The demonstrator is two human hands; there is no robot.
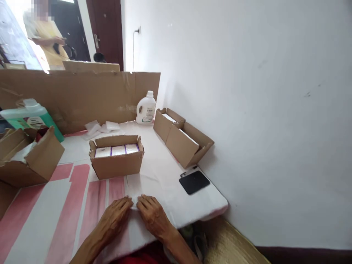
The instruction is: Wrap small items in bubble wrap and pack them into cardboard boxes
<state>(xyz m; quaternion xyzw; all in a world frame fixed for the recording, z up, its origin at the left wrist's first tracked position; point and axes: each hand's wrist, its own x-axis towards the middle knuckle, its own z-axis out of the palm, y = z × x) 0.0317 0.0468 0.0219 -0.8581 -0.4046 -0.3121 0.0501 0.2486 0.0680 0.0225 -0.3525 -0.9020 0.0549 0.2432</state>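
Note:
My left hand and my right hand rest close together near the table's front edge. Both have curled, closed fingers. A small whitish, shiny bit shows between the fingertips; its kind is unclear, and the fingers hide most of what they may hold. Beyond them stands an open cardboard box, with several white packs with purple edges lined up inside. Thin translucent white sheets or pouches lie loosely behind that box.
At left, a cardboard box stands before a green-liquid bottle. A white jug and open boxes line the wall side. A black phone-like slab lies right. Behind a cardboard panel stands a person.

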